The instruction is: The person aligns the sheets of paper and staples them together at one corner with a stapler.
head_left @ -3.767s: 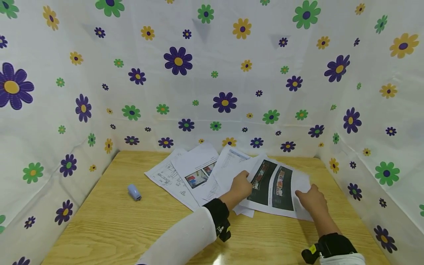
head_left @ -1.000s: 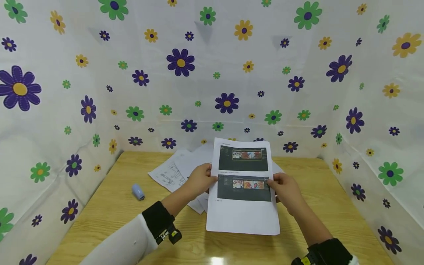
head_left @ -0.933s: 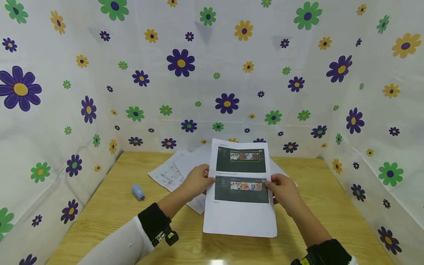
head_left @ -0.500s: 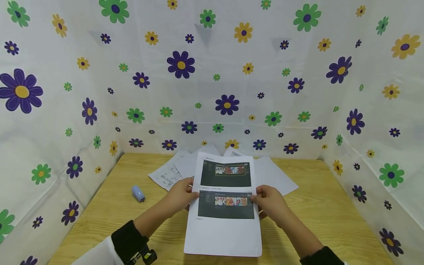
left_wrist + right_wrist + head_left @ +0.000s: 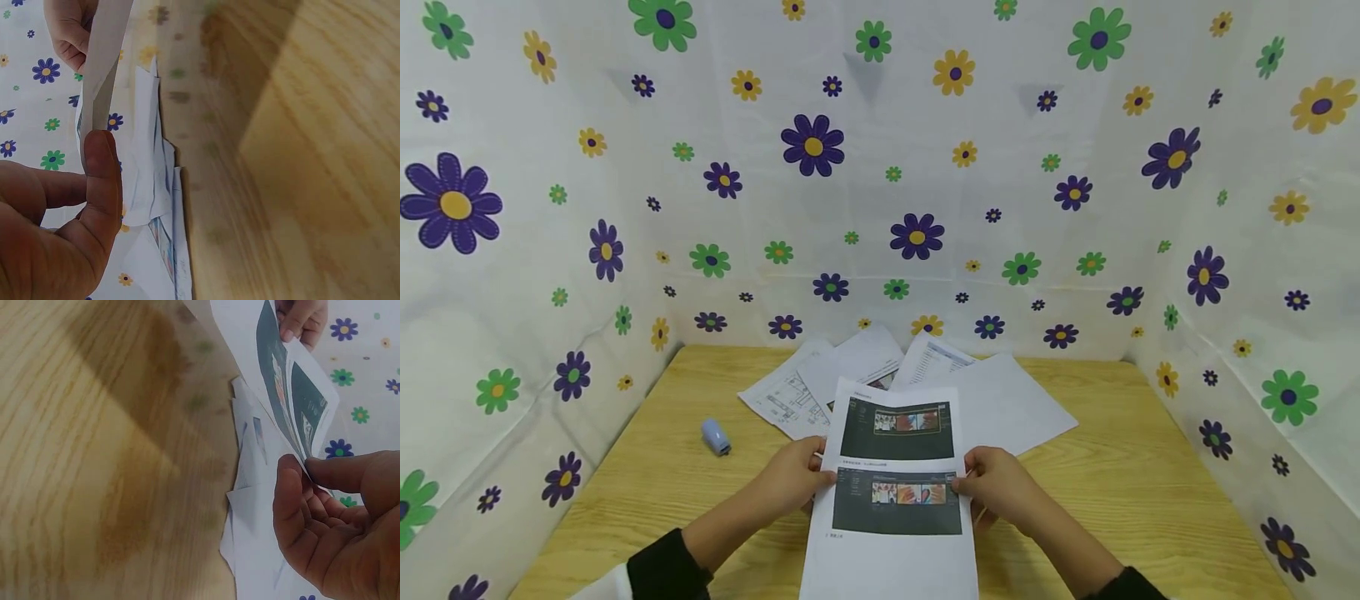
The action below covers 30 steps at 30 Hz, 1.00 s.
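Observation:
A printed sheet of paper (image 5: 895,567) with two dark picture blocks is held up above the table by both hands, tilted toward me. My left hand (image 5: 786,482) pinches its left edge between thumb and fingers; in the left wrist view the sheet shows nearly edge-on at the left fingertips (image 5: 100,153). On the opposite edge my right hand (image 5: 1003,492) pinches it, thumb on the printed face, with the fingers curled behind in the right wrist view. Several other papers (image 5: 1015,404) lie fanned at the back of the table, partly covered by the held sheet.
A small light-blue object (image 5: 715,437), dark at one end, lies on the wooden table (image 5: 647,517) at the left. A white flowered cloth (image 5: 880,192) rises behind the table and along both sides.
The right-hand printed sheet was lifted off the fanned papers and turned upright between both hands. Over the last second it has come closer and lower, slightly leftward, uncovering more papers behind.

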Each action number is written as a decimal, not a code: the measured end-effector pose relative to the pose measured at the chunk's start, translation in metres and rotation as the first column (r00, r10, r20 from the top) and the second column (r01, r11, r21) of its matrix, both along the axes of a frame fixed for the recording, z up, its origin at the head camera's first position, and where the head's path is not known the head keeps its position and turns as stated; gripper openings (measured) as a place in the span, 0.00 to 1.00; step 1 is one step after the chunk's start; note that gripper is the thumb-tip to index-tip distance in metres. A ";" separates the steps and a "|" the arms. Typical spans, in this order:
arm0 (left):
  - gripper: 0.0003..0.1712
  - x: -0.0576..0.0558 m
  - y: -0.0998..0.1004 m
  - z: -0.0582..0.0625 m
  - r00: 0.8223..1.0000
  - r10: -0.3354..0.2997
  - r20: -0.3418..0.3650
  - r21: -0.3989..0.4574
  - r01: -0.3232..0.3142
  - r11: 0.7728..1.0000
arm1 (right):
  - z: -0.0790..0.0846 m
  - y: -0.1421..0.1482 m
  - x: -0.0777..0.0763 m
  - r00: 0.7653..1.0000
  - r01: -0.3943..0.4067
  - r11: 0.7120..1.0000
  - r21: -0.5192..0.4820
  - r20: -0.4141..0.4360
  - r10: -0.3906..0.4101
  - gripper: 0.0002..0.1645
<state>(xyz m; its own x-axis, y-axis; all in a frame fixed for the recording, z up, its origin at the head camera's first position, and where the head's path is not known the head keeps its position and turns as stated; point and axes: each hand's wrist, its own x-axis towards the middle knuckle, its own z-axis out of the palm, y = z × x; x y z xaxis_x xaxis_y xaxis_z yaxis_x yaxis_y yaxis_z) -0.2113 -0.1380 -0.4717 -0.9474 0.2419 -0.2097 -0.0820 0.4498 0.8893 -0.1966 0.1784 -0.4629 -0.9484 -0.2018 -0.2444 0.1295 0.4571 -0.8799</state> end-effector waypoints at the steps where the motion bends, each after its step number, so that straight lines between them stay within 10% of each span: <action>1: 0.20 0.001 -0.001 -0.002 1.000 0.003 0.003 -0.013 -0.003 1.000 | -0.002 -0.001 0.001 1.000 -0.015 1.000 0.018 -0.002 0.015 0.11; 14: 0.14 0.011 -0.004 -0.024 0.992 -0.129 -0.005 -0.084 0.128 0.988 | -0.020 -0.006 0.008 0.995 -0.094 0.951 0.294 -0.016 0.103 0.13; 30: 0.13 0.012 -0.005 -0.025 0.992 -0.119 -0.049 -0.325 0.097 0.941 | -0.025 -0.019 0.008 0.989 -0.093 0.846 0.524 -0.049 0.139 0.17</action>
